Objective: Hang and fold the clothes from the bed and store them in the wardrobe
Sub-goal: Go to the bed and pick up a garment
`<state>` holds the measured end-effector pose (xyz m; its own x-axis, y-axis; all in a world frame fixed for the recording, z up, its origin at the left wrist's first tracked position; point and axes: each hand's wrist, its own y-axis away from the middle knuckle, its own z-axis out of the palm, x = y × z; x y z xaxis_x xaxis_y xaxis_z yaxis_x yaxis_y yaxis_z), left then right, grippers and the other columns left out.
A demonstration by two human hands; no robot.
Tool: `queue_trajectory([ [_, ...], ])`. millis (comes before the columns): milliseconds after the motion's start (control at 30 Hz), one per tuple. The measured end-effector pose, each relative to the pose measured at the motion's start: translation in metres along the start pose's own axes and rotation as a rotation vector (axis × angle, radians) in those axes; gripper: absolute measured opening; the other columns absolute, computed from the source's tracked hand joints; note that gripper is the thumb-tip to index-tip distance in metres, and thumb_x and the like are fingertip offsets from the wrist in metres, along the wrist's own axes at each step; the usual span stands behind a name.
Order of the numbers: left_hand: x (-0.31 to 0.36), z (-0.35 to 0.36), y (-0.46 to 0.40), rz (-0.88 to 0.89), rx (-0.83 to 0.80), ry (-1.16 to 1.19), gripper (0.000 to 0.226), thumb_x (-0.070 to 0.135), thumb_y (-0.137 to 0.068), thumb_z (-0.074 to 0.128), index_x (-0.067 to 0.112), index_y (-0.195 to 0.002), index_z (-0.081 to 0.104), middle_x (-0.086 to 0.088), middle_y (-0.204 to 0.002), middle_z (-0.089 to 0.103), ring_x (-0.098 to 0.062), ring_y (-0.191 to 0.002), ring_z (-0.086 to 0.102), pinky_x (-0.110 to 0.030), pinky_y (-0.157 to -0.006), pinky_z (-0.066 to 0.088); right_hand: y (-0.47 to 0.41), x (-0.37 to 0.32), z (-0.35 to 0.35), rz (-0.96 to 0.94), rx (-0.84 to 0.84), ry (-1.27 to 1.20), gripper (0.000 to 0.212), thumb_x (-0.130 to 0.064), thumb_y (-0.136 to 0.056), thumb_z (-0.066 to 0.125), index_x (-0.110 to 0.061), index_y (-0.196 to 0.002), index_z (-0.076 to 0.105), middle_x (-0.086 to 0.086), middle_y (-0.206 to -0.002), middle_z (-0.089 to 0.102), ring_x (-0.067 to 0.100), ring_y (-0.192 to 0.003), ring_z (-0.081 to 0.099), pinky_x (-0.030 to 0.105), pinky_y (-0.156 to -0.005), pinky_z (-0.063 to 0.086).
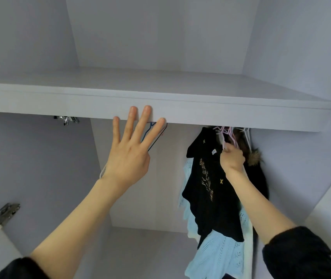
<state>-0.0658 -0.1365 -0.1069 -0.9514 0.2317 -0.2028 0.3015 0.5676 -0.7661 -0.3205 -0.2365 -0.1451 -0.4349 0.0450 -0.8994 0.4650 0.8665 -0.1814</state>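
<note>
While the head cam looks up into the wardrobe [281, 47], the white shelf [160, 93] runs across the middle, so every place here is told from the shelf.

Left hand [129, 156] is up in front of the shelf's front edge w/ fingers [147, 113] straight and spread, holding nothing. Two fingertips lie over the edge; can't tell if they touch it. Behind that hand, just under the shelf, hangs an empty blue hanger [154, 135].

Right hand [232, 158] is under the shelf, near its right end. Its fingers are curled tight round a pink hanger [229, 135] whose top goes up under the shelf.

Black top [211, 188] w/ gold marks hangs down below the shelf, right beside that hand. Light blue lacy top [219, 252] hangs under and behind it. Dark coat [259, 178] w/ a brown fur bit hangs behind the right hand, by the right wall.

Metal hinge [5, 213] sits on the left wall, well below the shelf. Small silver clip [68, 119] shows just under the shelf on the left.
</note>
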Motion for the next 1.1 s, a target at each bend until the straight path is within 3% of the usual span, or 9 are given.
queue_trajectory([
  [133,0.001,-0.022,0.036,-0.094,-0.156,0.166,0.083,0.008,-0.085,0.056,0.026,-0.149,0.007,-0.013,-0.158,0.005,-0.035,-0.145,-0.002,-0.056,-0.114,0.006,0.056,0.000,-0.004,-0.109,-0.152,0.066,0.038,-0.008,-0.097,0.044,-0.009,-0.134,0.049,0.015,-0.132,0.054,0.028,-0.125,0.048,0.036,-0.105,0.038],
  [300,-0.010,-0.062,0.108,-0.229,-0.241,0.258,0.066,0.011,-0.091,0.051,0.022,-0.149,0.020,-0.011,-0.155,0.021,-0.030,-0.145,0.013,-0.044,-0.116,0.018,0.144,-0.013,0.017,-0.230,-0.504,0.170,0.034,-0.015,-0.098,0.045,-0.013,-0.131,0.052,0.009,-0.132,0.055,0.022,-0.121,0.051,0.024,-0.091,0.038],
  [433,-0.025,-0.114,0.195,-0.449,-0.301,0.240,0.055,0.014,-0.092,0.046,0.020,-0.145,0.031,-0.003,-0.146,0.037,-0.022,-0.134,0.035,-0.035,-0.100,0.038,0.243,-0.027,0.054,-0.308,-0.770,0.163,0.030,-0.018,-0.098,0.046,-0.015,-0.124,0.059,0.005,-0.122,0.062,0.019,-0.110,0.057,0.021,-0.087,0.039],
  [567,-0.036,-0.182,0.310,-0.726,-0.372,0.270,0.049,0.027,-0.097,0.042,0.030,-0.143,0.028,0.012,-0.147,0.031,-0.013,-0.129,0.040,-0.032,-0.089,0.044,0.366,-0.035,0.081,-0.352,-1.025,0.080,0.023,-0.014,-0.096,0.050,-0.008,-0.113,0.064,0.011,-0.109,0.068,0.023,-0.099,0.064,0.027,-0.086,0.044],
  [700,-0.038,-0.263,0.429,-0.975,-0.346,0.294,0.048,0.037,-0.096,0.046,0.035,-0.142,0.030,0.018,-0.141,0.037,-0.003,-0.123,0.043,-0.021,-0.093,0.040,0.497,-0.037,0.087,-0.388,-1.421,0.092,0.022,-0.014,-0.097,0.048,-0.005,-0.107,0.065,0.011,-0.094,0.070,0.018,-0.081,0.063,0.020,-0.075,0.046],
  [833,-0.038,-0.334,0.512,-1.210,-0.329,0.247,0.041,0.032,-0.095,0.048,0.031,-0.136,0.042,0.014,-0.130,0.050,-0.005,-0.115,0.052,-0.031,-0.096,0.044,0.603,-0.042,0.088,-0.485,-1.704,0.111,0.022,-0.015,-0.098,0.047,-0.008,-0.107,0.066,0.008,-0.095,0.071,0.011,-0.077,0.063,0.014,-0.072,0.046],
  [933,-0.043,-0.392,0.572,-1.403,-0.210,0.148,0.036,0.024,-0.095,0.052,0.026,-0.131,0.050,0.011,-0.123,0.055,-0.007,-0.109,0.056,-0.033,-0.094,0.046,0.691,-0.051,0.101,-0.580,-1.928,0.142,0.021,-0.017,-0.097,0.048,-0.012,-0.110,0.064,0.006,-0.096,0.071,0.009,-0.078,0.064,0.012,-0.071,0.046],
  [1100,-0.063,-0.458,0.645,-1.696,0.041,0.007,0.032,0.016,-0.095,0.049,0.022,-0.127,0.054,0.012,-0.109,0.060,0.000,-0.097,0.056,-0.023,-0.089,0.045,0.806,-0.079,0.142,-0.658,-2.098,0.123,0.019,-0.015,-0.096,0.049,-0.014,-0.106,0.064,0.002,-0.090,0.069,0.012,-0.077,0.064,0.016,-0.071,0.047],
])
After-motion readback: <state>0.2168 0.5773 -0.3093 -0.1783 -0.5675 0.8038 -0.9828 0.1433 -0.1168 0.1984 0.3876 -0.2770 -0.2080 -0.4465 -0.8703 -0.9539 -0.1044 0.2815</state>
